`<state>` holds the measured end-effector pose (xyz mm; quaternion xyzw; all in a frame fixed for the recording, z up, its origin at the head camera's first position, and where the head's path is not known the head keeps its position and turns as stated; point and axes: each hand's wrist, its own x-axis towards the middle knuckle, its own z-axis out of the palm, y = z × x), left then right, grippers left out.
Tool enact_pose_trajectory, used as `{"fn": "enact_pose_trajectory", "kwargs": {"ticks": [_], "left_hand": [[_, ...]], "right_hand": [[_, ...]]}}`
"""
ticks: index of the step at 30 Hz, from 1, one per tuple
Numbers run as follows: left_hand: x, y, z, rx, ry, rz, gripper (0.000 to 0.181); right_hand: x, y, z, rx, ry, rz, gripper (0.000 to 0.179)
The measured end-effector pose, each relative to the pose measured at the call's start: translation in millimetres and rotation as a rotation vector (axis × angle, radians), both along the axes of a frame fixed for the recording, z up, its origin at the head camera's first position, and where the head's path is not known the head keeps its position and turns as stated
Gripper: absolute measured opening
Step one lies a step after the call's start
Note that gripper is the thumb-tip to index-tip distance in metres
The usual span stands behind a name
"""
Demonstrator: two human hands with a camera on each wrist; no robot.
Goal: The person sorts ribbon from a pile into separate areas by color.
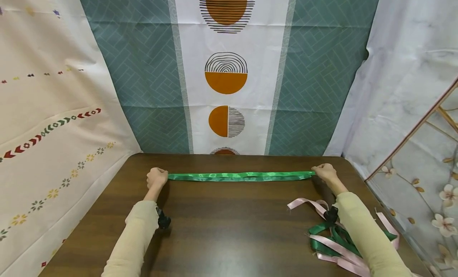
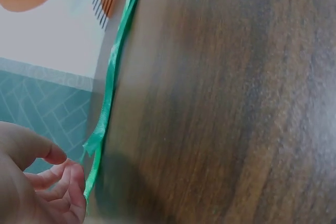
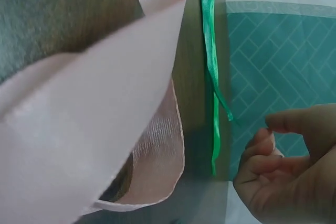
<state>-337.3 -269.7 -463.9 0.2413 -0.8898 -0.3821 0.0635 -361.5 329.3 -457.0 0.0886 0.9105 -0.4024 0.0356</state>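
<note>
A shiny green ribbon [image 1: 239, 175] stretches across the far part of the table in two strands, one brighter than the other. At its left end my left hand [image 1: 156, 178] has thumb and fingertips together; in the left wrist view the frayed ribbon end [image 2: 93, 144] comes close to those fingertips. My right hand [image 1: 325, 173] pinches at the opposite end. There, the right wrist view shows a fine thread trailing from one strand's tip [image 3: 229, 116] toward the pinched thumb and finger, while the other strand's tip [image 3: 214, 170] hangs apart from them.
Loose pink ribbon [image 1: 345, 251] and dark green ribbon [image 1: 327, 227] lie heaped under my right forearm. The brown table [image 1: 222, 225] ends at a patterned teal and white cloth [image 1: 315, 90]. A pale embroidered cloth [image 1: 64, 150] hangs at the left.
</note>
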Motion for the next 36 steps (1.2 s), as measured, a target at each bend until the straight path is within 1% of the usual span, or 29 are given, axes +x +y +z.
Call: {"fn": "enact_pose_trajectory", "kwargs": {"ticks": [5,7,13,16,20,23,27,32,36], "left_hand": [[-1.4,1.1,-0.2,0.009,0.022,-0.039,0.026],[-1.6,1.2,-0.6,0.016,0.033,-0.057,0.028],[4.6,6.7,6.6,0.029,0.082,-0.122,0.03],[6.4,8.4,7.9,0.037,0.097,-0.151,0.031],[5.1,9.2,5.0,0.032,0.112,-0.152,0.032],[3.1,9.4,3.0,0.001,0.143,-0.15,0.032],[3.1,10.6,4.3,-0.018,0.174,-0.163,0.03],[6.1,14.4,7.5,-0.03,0.192,-0.201,0.031],[6.2,16.7,6.8,-0.023,0.224,-0.246,0.029]], "right_hand": [[3.9,-3.9,2.0,-0.034,-0.006,0.027,0.043],[4.5,-4.6,3.6,-0.051,-0.014,0.04,0.04],[6.7,-8.9,10.9,-0.103,-0.008,0.07,0.032],[7.7,-11.4,13.9,-0.119,0.003,0.082,0.032],[9.1,-13.3,15.7,-0.123,0.016,0.095,0.035],[10.2,-13.8,16.5,-0.126,0.018,0.099,0.035],[12.4,-14.6,18.6,-0.138,0.011,0.094,0.033],[16.1,-15.5,23.3,-0.151,0.01,0.097,0.031],[16.8,-16.1,25.1,-0.17,0.017,0.1,0.031]]}}
